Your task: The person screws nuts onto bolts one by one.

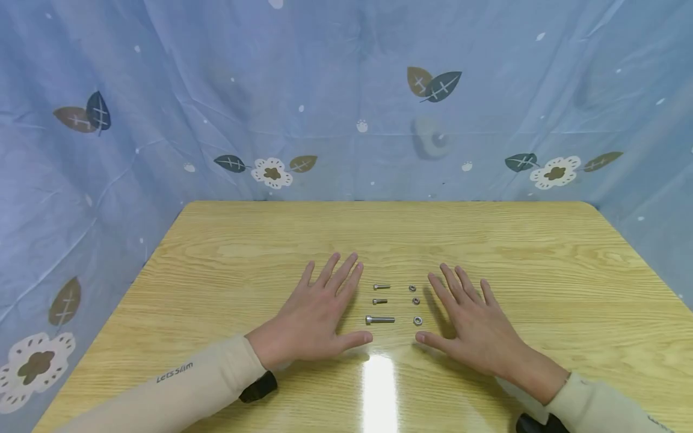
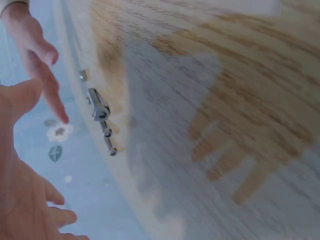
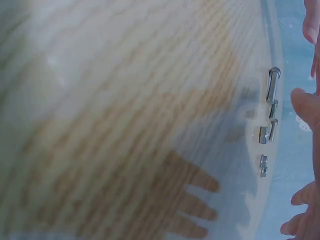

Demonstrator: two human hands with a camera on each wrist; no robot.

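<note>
Right now, the big bolt [image 1: 381, 320] lies on its side between the hands, with the middle bolt [image 1: 380, 301] and the far bolt [image 1: 381, 287] in a row past it. Across a gap sit the big nut [image 1: 418, 321], the middle nut [image 1: 415, 300] and the far nut [image 1: 412, 288]. No nut is on a bolt, so nothing looks put together; all six are loose. The left hand [image 1: 316, 316] is near the bolts, the right hand [image 1: 476, 329] near the nuts. Both have fingers spread, holding nothing. Below is the wooden table [image 1: 243, 240].
</note>
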